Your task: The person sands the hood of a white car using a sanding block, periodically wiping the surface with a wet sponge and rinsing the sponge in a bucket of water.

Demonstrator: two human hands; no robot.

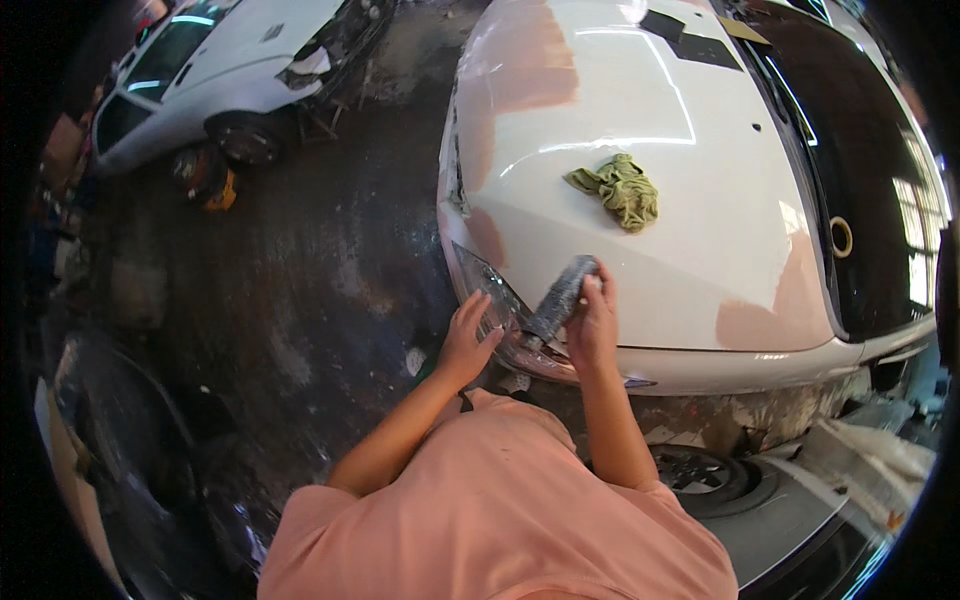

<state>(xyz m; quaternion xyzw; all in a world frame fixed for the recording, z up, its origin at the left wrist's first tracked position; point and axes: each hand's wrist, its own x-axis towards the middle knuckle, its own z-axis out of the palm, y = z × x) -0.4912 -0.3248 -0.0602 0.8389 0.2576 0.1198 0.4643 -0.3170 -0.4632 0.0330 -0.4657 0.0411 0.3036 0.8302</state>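
My right hand (590, 310) grips a long grey speckled block (556, 296) whose lower end is at the front corner of a white car, by the headlight (480, 270). My left hand (470, 335) has its fingers spread at the headlight's left edge. The hood (660, 260) carries pinkish patches along its edges, and a crumpled olive-green cloth (625, 190) lies on it, beyond the block.
A second white car (230, 50) stands at upper left, beside a yellow-and-dark container (220, 190). Dark sheets (700, 50) lie near the windshield, and a tape roll (841, 236) rests on the glass. A loose wheel (705, 480) and panels are at lower right.
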